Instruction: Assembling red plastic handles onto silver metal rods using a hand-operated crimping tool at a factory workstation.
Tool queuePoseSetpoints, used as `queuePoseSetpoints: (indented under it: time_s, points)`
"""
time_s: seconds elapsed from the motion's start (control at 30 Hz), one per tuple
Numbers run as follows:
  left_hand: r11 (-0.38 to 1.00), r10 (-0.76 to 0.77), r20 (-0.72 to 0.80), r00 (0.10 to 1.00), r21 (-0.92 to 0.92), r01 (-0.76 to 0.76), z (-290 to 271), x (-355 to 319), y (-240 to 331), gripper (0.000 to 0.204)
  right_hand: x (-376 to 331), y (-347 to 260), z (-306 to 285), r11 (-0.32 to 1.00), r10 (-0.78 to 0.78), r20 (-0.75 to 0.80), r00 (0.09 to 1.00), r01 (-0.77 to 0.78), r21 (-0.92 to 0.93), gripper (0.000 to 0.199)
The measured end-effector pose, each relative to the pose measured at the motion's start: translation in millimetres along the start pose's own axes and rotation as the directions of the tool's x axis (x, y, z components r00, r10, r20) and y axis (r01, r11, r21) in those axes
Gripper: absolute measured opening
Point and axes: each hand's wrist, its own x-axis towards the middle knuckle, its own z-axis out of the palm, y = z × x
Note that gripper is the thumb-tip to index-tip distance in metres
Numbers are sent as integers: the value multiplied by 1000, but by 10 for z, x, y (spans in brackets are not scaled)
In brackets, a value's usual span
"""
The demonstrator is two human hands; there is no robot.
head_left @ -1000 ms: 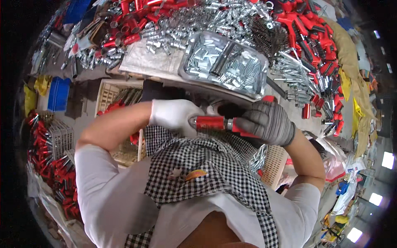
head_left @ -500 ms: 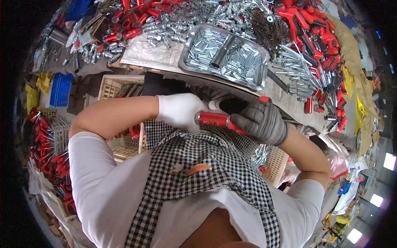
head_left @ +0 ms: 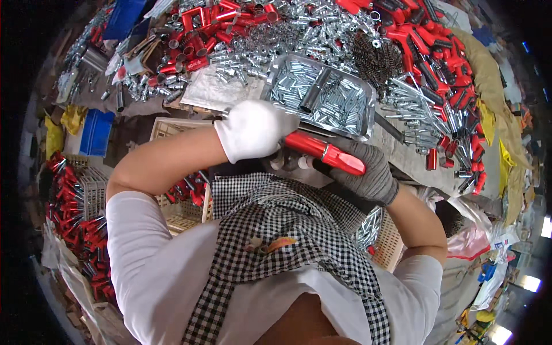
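A red tool with a round barrel and a silver ring [head_left: 313, 146] lies slantwise between my hands, above my lap at the bench's near edge. My left hand [head_left: 256, 131], in a white glove, is closed on its left end and hides it. My right hand [head_left: 368, 175], in a grey glove, wraps the right part from beneath, where the red end points down to the right. Just past them, a metal tray [head_left: 368, 129] holds many small silver pins [head_left: 296, 83] and a dark metal tube [head_left: 315, 92].
Red tube sleeves [head_left: 198, 63] and silver fittings are heaped on the bench at far left. Red handles [head_left: 428, 40] and silver rods [head_left: 402, 103] pile up at right. Plastic crates [head_left: 167, 129] stand below, and more red parts [head_left: 69, 201] lie at left.
Both hands and the red tool have moved, the left one farther away toward the tray. The tool has turned, so more of its red right end shows. My view has shifted slightly.
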Motion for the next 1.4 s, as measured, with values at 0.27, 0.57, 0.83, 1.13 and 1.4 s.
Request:
queuePoseSetpoints:
  time_s: [0.27,0.57,0.83,1.13,1.4]
  points:
    - [977,-107,403,909,-125,171,69,47,115,24,-133,234,47,969,101,30,994,-105,223,59]
    - [871,19,476,879,-439,219,809,-360,278,28,-380,516,434,774,300,237,924,-381,507,61]
    - [911,-148,605,782,-224,346,897,-299,362,30,-387,379,532,694,326,246,913,-408,593,67]
    - [981,-139,246,959,-101,168,1017,-344,316,22,-471,482,682,112,365,397,842,-464,879,44]
    - [940,-169,605,778,-138,311,906,-281,350,28,-383,363,630,596,371,259,892,-443,670,61]
